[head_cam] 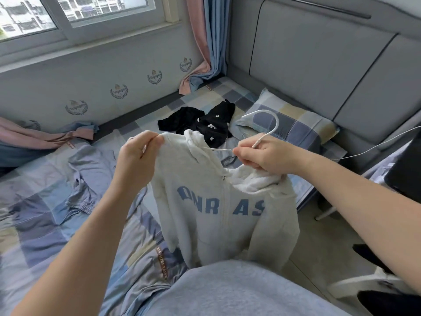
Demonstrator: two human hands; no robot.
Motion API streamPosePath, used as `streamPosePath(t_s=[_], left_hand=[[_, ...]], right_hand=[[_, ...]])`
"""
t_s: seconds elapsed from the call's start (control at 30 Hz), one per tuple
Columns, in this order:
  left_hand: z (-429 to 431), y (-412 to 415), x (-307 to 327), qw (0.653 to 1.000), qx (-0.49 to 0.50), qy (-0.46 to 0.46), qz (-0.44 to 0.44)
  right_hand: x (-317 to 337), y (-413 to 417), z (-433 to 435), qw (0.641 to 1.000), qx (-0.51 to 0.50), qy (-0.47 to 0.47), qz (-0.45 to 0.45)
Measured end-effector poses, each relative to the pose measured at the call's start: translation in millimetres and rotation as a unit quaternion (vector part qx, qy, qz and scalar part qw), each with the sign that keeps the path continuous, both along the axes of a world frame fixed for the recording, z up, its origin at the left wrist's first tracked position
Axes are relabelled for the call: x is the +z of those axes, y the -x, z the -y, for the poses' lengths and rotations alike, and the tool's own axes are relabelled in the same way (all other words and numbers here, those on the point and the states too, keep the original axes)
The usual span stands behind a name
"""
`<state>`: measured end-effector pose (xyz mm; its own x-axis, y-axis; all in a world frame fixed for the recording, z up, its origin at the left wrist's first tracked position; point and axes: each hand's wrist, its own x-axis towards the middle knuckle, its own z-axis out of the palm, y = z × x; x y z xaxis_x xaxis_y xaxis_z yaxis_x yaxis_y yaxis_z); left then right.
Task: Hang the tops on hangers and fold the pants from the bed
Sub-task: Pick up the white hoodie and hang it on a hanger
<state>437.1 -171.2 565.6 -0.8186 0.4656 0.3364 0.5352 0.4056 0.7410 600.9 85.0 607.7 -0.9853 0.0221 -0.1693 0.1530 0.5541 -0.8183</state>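
A pale grey zip-front fleece hoodie is held up over the near edge of the bed, which is covered in blue, grey and cream checks. On the chest, large blue letters are printed: "NR" left of the zip and "AS" right of it, with a creased letter before them that cannot be read. One shoulder is pinched by the left hand, its fingers curled on the fabric. The neck of a white plastic hanger is gripped by the right hand at the hoodie's collar. Black garments with small white marks lie near the bed's far edge, beside a checked pillow.
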Motion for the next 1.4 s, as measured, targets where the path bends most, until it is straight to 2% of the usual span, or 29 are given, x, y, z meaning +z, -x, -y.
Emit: streamPosePath(t_s=[0.1,0.23,0.4,0.47,0.57,0.67,0.73,0.8,0.87,1.0,1.1,1.23,1.4], left_hand=[[-3.9,-2.0,3.3,1.0,-0.008,-0.023,0.016],[0.2,0.9,10.1,0.997,-0.023,-0.072,0.02],[8.2,7.8,26.0,0.988,-0.037,-0.147,0.003],[11.2,11.3,31.4,0.99,-0.054,-0.128,-0.014],[19.0,17.0,32.3,0.992,-0.085,-0.078,-0.047],[31.0,24.5,32.0,0.991,-0.096,-0.07,-0.067],[29.4,24.0,30.6,0.991,-0.105,-0.006,-0.087],[18.0,12.6,28.4,0.984,-0.114,0.101,-0.092],[2.4,-0.4,24.2,0.975,-0.114,0.146,-0.122],[-2.3,-2.0,16.5,0.991,-0.049,0.05,-0.117],[10.4,5.5,11.0,0.998,-0.005,-0.005,-0.058],[20.9,9.7,6.8,0.999,0.024,0.001,-0.037],[22.6,7.0,0.6,0.998,0.023,0.031,-0.051]], right_hand=[[9.9,7.8,2.5,0.999,0.002,-0.05,-0.021],[16.0,15.0,5.4,0.998,0.007,-0.051,-0.029],[16.3,25.6,9.5,0.994,0.02,-0.103,0.033],[17.9,28.8,14.2,0.992,0.017,-0.12,0.023],[26.5,34.9,17.9,0.993,-0.006,-0.1,-0.066],[34.6,38.8,22.9,0.99,-0.002,-0.102,-0.1],[37.4,42.4,32.6,0.986,0.018,-0.131,-0.103],[39.5,49.2,43.3,0.981,0.036,-0.157,-0.11],[40.5,56.6,50.0,0.977,0.045,-0.171,-0.117],[31.5,48.8,34.0,0.98,0.002,-0.123,-0.159],[7.8,16.8,-0.9,0.983,-0.046,-0.133,-0.117],[-29.2,-21.4,-29.2,0.986,-0.076,-0.139,-0.054],[-40.8,-25.1,-27.9,0.98,-0.076,-0.162,-0.09]])
